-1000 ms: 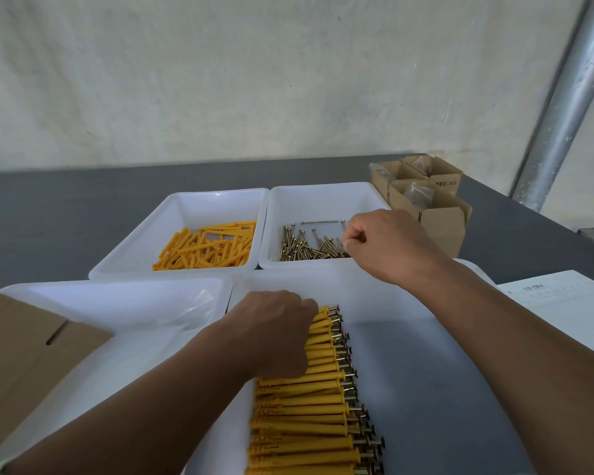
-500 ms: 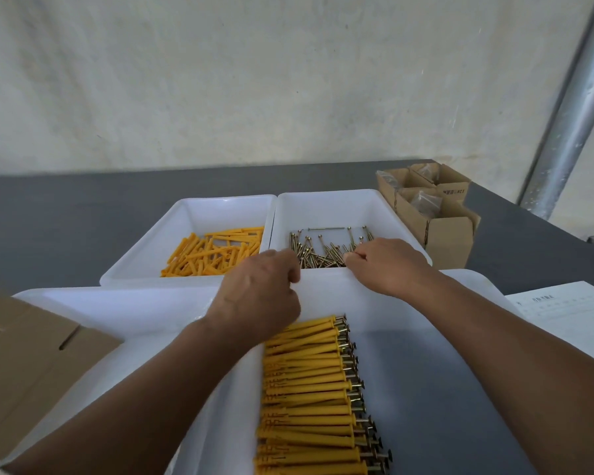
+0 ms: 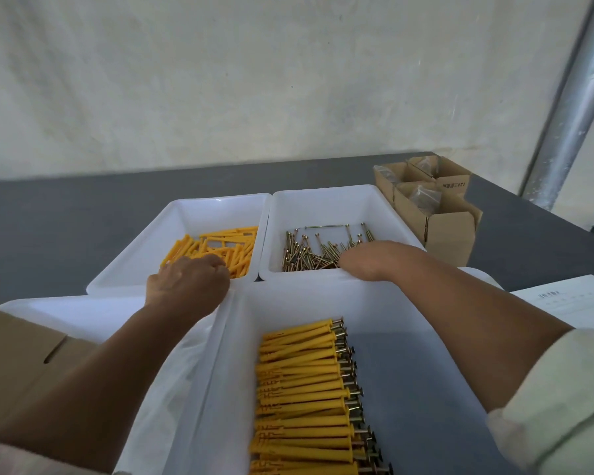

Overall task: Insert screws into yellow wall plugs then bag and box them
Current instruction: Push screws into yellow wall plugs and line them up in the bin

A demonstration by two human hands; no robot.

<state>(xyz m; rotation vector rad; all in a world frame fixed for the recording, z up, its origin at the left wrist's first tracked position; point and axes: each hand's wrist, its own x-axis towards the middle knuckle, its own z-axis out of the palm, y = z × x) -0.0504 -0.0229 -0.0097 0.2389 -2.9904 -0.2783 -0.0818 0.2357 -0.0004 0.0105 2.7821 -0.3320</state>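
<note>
Loose yellow wall plugs [image 3: 234, 241] lie in the back left white bin [image 3: 186, 207]. My left hand [image 3: 189, 282] reaches over that bin's near rim, its fingers curled down onto the plugs; whether it holds one is hidden. Loose screws [image 3: 309, 255] fill the back right white bin [image 3: 323, 197]. My right hand [image 3: 367, 262] dips into this bin, its fingers hidden behind the rim. A neat row of plugs with screws in them [image 3: 302, 382] lies in the front white bin [image 3: 288, 296].
A second front bin [image 3: 83, 310] holding clear plastic sits at the left, beside a flat cardboard box [image 3: 14, 354]. Small open cardboard boxes [image 3: 450, 228] with bagged parts stand at the back right. A paper sheet [image 3: 570, 299] lies right; a metal pole [image 3: 570, 114] rises behind.
My left hand has left the row of finished plugs and moved forward and left into the plug bin. My right hand drew back toward me and has reached into the screw bin again.
</note>
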